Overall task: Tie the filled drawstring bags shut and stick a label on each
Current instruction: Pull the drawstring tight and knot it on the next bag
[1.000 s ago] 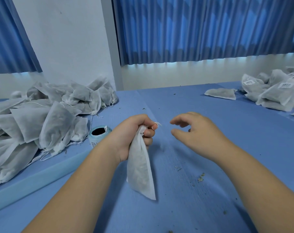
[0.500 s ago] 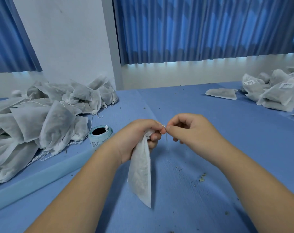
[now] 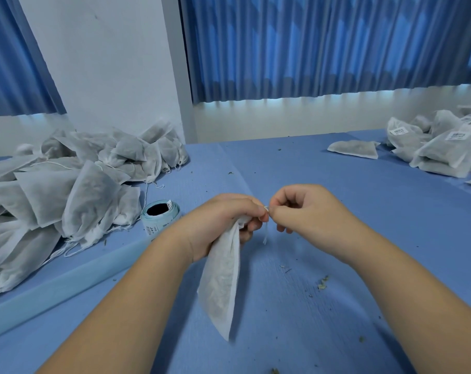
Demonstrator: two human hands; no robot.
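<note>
- The left hand [image 3: 223, 222] is held up over the blue table [image 3: 350, 279], with its forearm coming in from the lower left. Its fingers are curled into a fist round the gathered neck of a white drawstring bag [image 3: 223, 282].
- The right hand [image 3: 304, 211] comes in from the lower right, knuckles up. Its thumb and forefinger pinch the drawstring [image 3: 265, 234] right against the left fingertips, so the two hands meet there.
- The bag's mouth is buried inside the left fist. Whether a knot has formed at the pinch is too small to tell. Only a short loose end of the string hangs free below it.
- The bag hangs with its long axis near vertical, neck up in the fist. Its bottom corner points down and slightly towards the camera. I cannot tell whether that corner touches the table.
- A roll of labels [image 3: 160, 215] lies on the table just left of the left wrist, beside a heap of unlabelled bags [image 3: 67, 190].
- Labelled bags [image 3: 439, 149] are piled at the far right and cut off by the frame edge.
</note>
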